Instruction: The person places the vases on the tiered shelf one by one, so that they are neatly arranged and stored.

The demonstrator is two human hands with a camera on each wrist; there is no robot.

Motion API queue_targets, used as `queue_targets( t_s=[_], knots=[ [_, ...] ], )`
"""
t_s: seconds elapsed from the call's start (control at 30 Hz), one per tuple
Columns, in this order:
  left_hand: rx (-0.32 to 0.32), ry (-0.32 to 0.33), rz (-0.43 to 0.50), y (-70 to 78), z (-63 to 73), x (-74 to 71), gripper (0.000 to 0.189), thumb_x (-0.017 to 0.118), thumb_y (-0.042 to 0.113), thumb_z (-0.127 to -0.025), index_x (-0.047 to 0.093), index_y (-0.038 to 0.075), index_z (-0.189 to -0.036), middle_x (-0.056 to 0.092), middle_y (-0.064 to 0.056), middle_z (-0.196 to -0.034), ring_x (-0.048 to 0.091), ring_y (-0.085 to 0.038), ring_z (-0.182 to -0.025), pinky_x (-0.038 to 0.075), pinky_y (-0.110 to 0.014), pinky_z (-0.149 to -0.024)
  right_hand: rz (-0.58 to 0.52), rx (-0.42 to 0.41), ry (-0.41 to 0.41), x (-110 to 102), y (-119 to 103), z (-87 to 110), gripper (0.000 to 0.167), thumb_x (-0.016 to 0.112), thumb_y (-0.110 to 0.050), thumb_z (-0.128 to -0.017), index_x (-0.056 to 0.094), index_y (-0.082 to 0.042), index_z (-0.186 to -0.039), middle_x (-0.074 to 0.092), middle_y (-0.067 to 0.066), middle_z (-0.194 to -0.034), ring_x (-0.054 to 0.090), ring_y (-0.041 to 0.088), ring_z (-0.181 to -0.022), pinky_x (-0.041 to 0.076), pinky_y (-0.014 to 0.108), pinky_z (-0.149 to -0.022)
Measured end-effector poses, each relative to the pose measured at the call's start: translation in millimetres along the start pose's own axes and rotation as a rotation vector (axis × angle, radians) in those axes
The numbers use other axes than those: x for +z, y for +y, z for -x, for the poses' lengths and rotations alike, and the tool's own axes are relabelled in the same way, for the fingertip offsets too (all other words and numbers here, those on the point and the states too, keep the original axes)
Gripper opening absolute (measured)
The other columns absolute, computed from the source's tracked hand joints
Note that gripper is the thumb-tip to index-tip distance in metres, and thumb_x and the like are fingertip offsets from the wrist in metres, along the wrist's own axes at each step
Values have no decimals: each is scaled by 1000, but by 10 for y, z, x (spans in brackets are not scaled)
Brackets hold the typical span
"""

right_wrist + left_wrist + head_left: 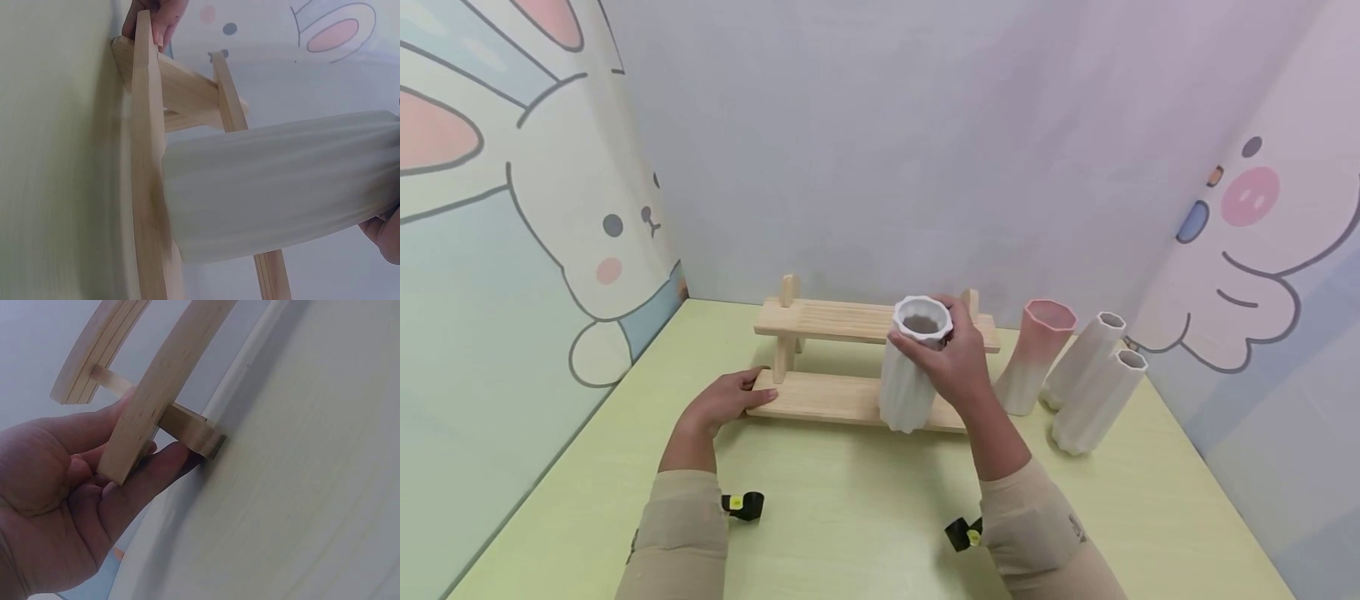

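The right hand [955, 358] is gripping a white, fluted, tubular vase [904, 392] nearly upright, base just beside the lower board [823, 397] of a pale wooden two-tier rack [850, 317]. At nine o'clock, the left hand [721, 402] is pinching that board's end.

- A small, screened-off table nook, much like a decorated booth or set; whether it stands inside a home, an office or a studio cannot be told.
- A pale yellow-green tabletop [842, 525] with faint wood-like grain spans the space and runs up to the screens on three sides.
- Behind it rises a plain greyish-lilac backdrop [880, 150], softly creased like hung sheeting.
- The left panel [490, 333] carries a big cartoon rabbit [561, 175]; the right panel [1292, 467], another pale cartoon animal [1285, 242], giving a nursery look.
- The wooden stand [827, 398] and white vase [904, 387] add a homely note.
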State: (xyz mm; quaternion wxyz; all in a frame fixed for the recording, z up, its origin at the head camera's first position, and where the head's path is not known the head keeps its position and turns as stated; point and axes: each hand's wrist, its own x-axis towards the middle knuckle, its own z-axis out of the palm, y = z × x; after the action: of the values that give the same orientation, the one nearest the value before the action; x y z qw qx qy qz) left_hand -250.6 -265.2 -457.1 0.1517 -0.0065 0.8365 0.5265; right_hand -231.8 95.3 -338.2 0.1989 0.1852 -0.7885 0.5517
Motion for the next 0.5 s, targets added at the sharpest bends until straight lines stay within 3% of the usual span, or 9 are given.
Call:
queue_targets(
  t_s=[0.5],
  knots=[
    [7,-1,-1,3,3,0,78,65,37,-95,25,9,-157,40,-23,-152,50,-34,-130,44,-50,-106,30,2,-14,104,-83,-54,65,85,-38,-74,53,-16,-126,64,4,-105,63,19,-92,54,39,-73]
  ],
)
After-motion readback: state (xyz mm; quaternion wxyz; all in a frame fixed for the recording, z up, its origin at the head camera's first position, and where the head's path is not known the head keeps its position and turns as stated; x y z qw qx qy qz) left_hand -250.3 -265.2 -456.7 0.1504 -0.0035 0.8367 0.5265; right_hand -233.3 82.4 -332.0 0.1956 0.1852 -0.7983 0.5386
